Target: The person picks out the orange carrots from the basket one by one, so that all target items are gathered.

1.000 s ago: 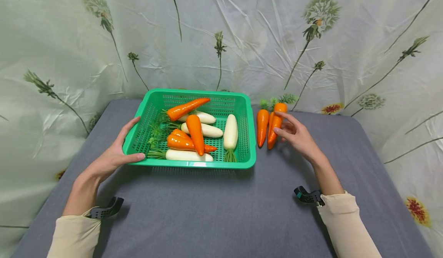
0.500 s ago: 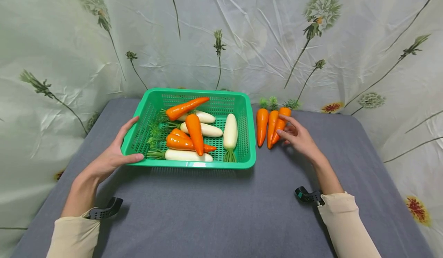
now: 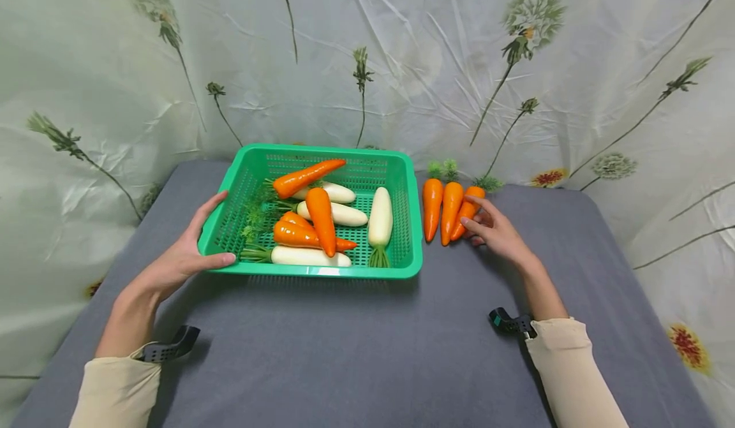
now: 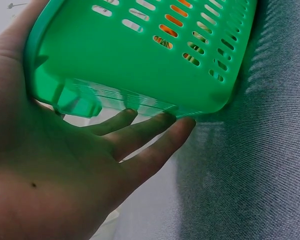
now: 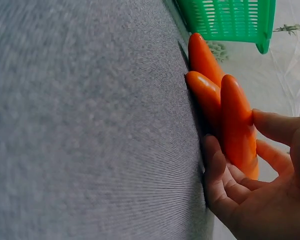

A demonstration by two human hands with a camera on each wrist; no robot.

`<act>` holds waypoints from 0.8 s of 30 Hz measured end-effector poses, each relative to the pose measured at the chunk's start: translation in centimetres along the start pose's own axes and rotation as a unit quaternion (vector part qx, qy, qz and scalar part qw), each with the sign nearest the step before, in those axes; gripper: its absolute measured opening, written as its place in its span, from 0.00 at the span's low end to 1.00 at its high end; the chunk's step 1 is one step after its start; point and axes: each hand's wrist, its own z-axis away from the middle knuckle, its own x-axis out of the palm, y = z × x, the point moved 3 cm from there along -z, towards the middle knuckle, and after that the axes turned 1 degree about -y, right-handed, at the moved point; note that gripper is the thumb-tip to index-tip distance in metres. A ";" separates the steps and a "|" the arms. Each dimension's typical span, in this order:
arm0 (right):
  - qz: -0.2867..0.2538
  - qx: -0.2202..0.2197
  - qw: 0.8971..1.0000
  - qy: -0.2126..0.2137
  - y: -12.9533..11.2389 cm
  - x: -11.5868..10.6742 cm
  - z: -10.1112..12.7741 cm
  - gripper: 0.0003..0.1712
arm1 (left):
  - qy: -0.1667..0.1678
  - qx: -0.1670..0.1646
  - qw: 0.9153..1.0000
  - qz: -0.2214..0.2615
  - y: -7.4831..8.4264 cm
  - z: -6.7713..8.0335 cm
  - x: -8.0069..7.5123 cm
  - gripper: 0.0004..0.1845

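Observation:
My left hand (image 3: 178,252) holds the near-left corner of a green plastic basket (image 3: 418,224). Its thumb lies along the front rim; in the left wrist view the fingers (image 4: 155,152) reach along the basket's outer wall. Inside lie several glossy orange carrots (image 3: 321,221) and white radishes (image 3: 381,217). To the right of the basket, my right hand (image 3: 496,230) holds a carrot (image 3: 464,216) between thumb and fingers, its tip toward me. Beside it two more carrots, a middle one (image 3: 451,211) and a left one (image 3: 432,208), lie side by side, leafy tops away from me.
A grey cloth (image 3: 367,351) covers the table. Behind it hangs a pale curtain (image 3: 430,64) printed with dandelions, and the carrots' green tops are close to it. Black wrist straps, left (image 3: 172,346) and right (image 3: 511,323), stick out above the table.
The held carrot has moved rightward off the middle carrot, down to its right side, so all three now show in a row. The left hand and basket stay put.

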 end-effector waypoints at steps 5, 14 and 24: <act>0.016 0.006 1.000 -0.001 0.1 -0.1 -0.2 0.37 | 0.003 0.000 1.000 -0.004 0.0 -0.1 0.1 0.60; 0.042 0.012 0.999 -0.014 -0.1 -0.2 -0.4 0.38 | 0.006 0.003 1.000 -0.001 0.0 0.0 0.2 0.60; 0.041 0.015 0.999 -0.013 0.2 -0.1 -0.1 0.37 | 0.000 0.006 1.000 0.006 0.1 0.0 0.1 0.60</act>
